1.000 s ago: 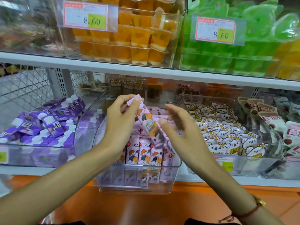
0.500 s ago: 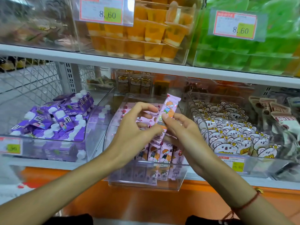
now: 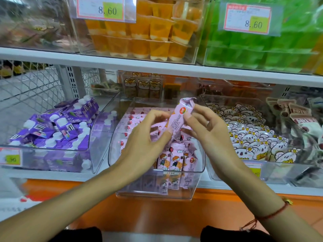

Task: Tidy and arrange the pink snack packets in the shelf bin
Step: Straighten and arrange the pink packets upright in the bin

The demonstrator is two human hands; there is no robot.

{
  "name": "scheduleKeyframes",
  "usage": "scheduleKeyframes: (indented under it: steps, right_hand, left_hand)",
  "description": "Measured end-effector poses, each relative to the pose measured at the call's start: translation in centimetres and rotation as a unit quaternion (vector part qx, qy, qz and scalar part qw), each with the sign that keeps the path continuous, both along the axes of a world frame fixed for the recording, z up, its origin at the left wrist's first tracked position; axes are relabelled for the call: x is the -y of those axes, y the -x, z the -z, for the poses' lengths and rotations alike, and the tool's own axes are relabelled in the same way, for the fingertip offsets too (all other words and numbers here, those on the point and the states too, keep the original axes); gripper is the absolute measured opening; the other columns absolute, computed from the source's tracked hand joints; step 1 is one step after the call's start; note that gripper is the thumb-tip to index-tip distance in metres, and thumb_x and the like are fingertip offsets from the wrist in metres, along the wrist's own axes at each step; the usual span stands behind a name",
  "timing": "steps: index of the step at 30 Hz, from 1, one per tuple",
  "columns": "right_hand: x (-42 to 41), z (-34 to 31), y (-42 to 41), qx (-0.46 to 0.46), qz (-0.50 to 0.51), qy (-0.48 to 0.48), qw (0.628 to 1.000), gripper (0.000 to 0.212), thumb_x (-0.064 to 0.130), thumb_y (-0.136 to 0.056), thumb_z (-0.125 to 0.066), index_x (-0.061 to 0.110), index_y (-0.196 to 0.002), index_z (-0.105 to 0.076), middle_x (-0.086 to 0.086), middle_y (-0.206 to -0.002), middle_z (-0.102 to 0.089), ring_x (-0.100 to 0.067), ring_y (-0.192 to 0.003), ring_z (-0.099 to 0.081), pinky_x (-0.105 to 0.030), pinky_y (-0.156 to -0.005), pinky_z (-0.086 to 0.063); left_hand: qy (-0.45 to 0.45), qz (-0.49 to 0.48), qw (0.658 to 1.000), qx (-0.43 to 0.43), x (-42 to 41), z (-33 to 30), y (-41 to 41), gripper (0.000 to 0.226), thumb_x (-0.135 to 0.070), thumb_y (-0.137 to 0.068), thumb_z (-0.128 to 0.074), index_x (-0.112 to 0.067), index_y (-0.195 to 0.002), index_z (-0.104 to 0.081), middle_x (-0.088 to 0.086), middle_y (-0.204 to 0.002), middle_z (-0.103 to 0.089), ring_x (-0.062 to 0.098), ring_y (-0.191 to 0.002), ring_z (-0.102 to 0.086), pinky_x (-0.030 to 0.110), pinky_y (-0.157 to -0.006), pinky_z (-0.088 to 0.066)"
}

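One pink snack packet is held upright and tilted above the clear shelf bin, its printed back turned towards me. My left hand pinches its lower part with thumb and fingers. My right hand pinches its upper part, thumb on the front. Below the hands, several more pink packets with cartoon children stand in rows inside the bin; others lie flat at the back left. My hands hide the bin's middle.
A bin of purple spouted pouches stands to the left, and a bin of white bear packets to the right. Above the white shelf edge sit orange jelly cups and green jellies with price tags. An orange panel runs below.
The packet has been turned over between both hands, from its cartoon front to its printed back, and raised slightly. The camera has shifted so the bins sit further right and lower.
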State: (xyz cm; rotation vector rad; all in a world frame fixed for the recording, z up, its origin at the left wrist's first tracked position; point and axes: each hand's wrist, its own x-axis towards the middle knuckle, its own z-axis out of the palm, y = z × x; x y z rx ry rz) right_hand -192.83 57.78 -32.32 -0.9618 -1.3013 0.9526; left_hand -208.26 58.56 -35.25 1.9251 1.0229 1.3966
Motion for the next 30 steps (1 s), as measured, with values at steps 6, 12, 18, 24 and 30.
scheduleKeyframes:
  steps: [6,12,18,24,30]
  right_hand:
    - [0.4,0.2,0.2,0.037,0.039,-0.044,0.998,0.023,0.024,-0.082,-0.071,0.017,-0.102,-0.062,0.001,-0.099,-0.070,-0.007,-0.084,-0.069,-0.015,-0.069,-0.051]
    - [0.1,0.3,-0.3,0.072,0.043,-0.002,0.996,0.021,0.028,-0.087,-0.066,0.013,-0.101,-0.066,-0.002,-0.090,-0.068,-0.002,-0.064,-0.061,-0.016,-0.057,-0.047]
    - [0.2,0.3,-0.2,0.075,0.028,-0.008,0.997,0.026,0.029,-0.087,-0.064,0.012,-0.107,-0.061,0.000,-0.077,-0.063,-0.004,-0.062,-0.059,-0.023,-0.061,-0.048]
    - [0.5,0.1,-1.0,0.149,-0.033,-0.174,0.973,0.043,0.006,-0.084,-0.070,0.025,-0.120,-0.057,0.006,-0.109,-0.067,-0.009,-0.102,-0.063,-0.023,-0.089,-0.050]
    - [0.4,0.3,-1.1,0.187,-0.043,-0.216,0.957,0.031,0.011,-0.080,-0.075,0.027,-0.103,-0.062,0.016,-0.103,-0.066,-0.005,-0.102,-0.063,-0.015,-0.089,-0.046]
  left_hand:
    - [0.005,-0.045,0.999,0.007,0.1,-0.4,-0.4,0.031,-0.033,-0.080,-0.074,-0.032,-0.108,-0.062,-0.018,-0.104,-0.066,0.000,-0.095,-0.062,0.013,-0.076,-0.049]
    - [0.303,0.066,0.942,0.131,0.6,-1.8,-0.3,0.033,-0.056,-0.075,-0.070,-0.030,-0.094,-0.078,-0.012,-0.093,-0.075,-0.002,-0.072,-0.069,0.011,-0.053,-0.049]
    - [0.313,0.083,0.940,0.110,0.6,-1.8,-0.2,0.035,-0.056,-0.078,-0.066,-0.030,-0.100,-0.076,-0.010,-0.100,-0.074,0.001,-0.084,-0.070,0.012,-0.062,-0.051]
    - [0.157,0.074,0.980,0.097,0.3,-2.2,0.9,0.042,-0.018,-0.073,-0.077,-0.022,-0.113,-0.065,-0.009,-0.112,-0.070,0.004,-0.108,-0.064,0.019,-0.095,-0.049]
    - [0.100,0.066,0.989,0.090,0.2,-2.0,1.4,0.044,0.003,-0.073,-0.075,-0.012,-0.112,-0.065,-0.003,-0.112,-0.071,0.004,-0.109,-0.063,0.014,-0.094,-0.046]
